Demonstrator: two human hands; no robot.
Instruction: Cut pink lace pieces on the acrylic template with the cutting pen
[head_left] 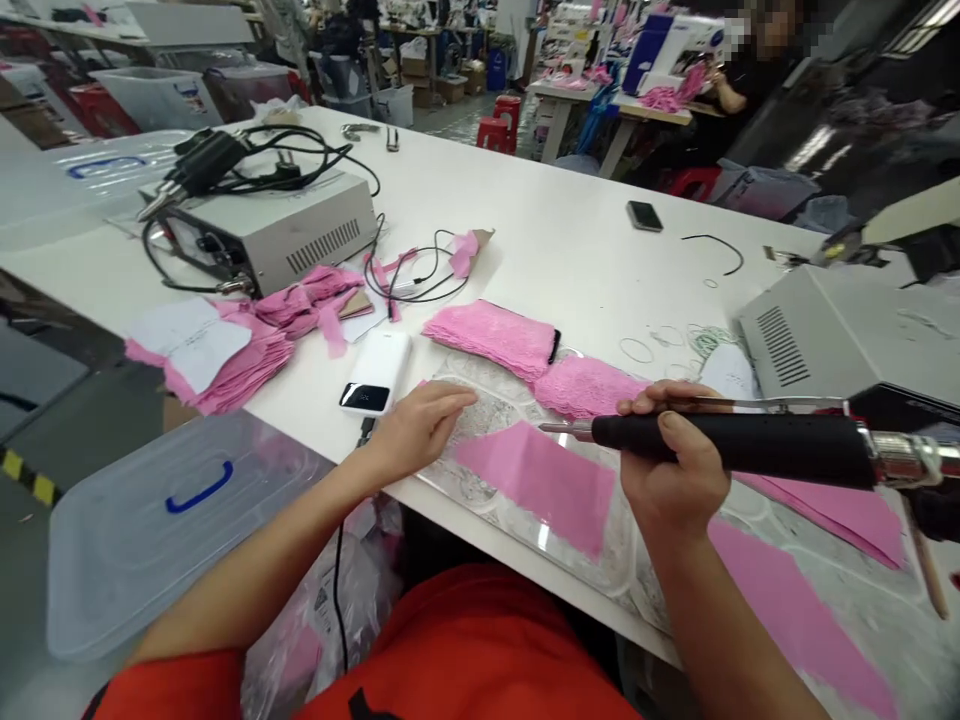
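Note:
My right hand (pixel 675 470) is wrapped round a black handheld tool (pixel 750 445) with a pointed metal tip. The tip points left, just above a pink fabric piece (pixel 547 485) on a clear plastic sheet. What looks like a pair of tweezers (pixel 757 404) lies along the tool's top, also in that hand's fingers. My left hand (pixel 420 430) hovers at the fabric's left end, fingers stretched out and nothing visible in them. Behind the piece lie two stacks of pink fabric, one larger (pixel 491 335) and one smaller (pixel 585 387).
A white power bank (pixel 377 370) with a cable sits left of my left hand. Grey control boxes stand at left (pixel 292 235) and right (pixel 862 340). More pink pieces (pixel 802 610) lie beneath my right forearm. A lidded plastic bin (pixel 172 540) stands below left. Another person works beyond the table.

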